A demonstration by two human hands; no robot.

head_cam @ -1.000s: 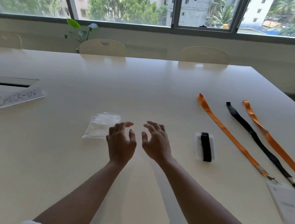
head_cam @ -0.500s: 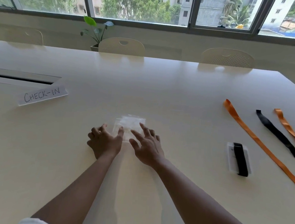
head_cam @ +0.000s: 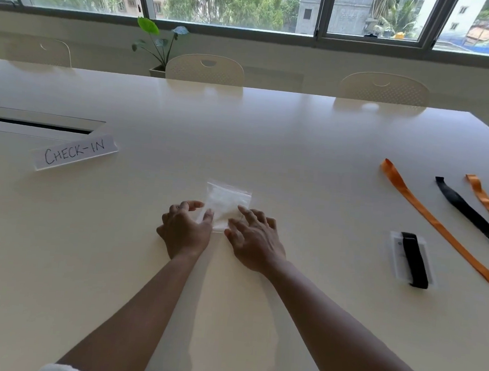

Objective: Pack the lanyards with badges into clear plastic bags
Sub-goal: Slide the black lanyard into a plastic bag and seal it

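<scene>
A small stack of clear plastic bags [head_cam: 227, 200] lies flat on the cream table [head_cam: 270, 143], in the middle. My left hand [head_cam: 184, 230] touches the stack's near left corner with its thumb, the fingers loosely bent. The fingertips of my right hand [head_cam: 255, 241] rest on the near right corner. Neither hand has lifted a bag. At the right lie a long orange lanyard [head_cam: 439, 227], a black lanyard [head_cam: 474, 218] and a second orange lanyard [head_cam: 485, 201], stretched out side by side. Nearer to me sits a clear bag holding a folded black lanyard [head_cam: 411, 258].
A paper sign reading CHECK-IN [head_cam: 74, 153] lies at the left, beside a long cable slot [head_cam: 34, 125] in the table. Cream chairs [head_cam: 205, 69] stand along the far edge, with a potted plant [head_cam: 159, 47] under the window.
Both hands moved forward and left from bare table onto the near corners of the bag stack. The view swung left, so the lanyards' lower ends and the badge left the frame.
</scene>
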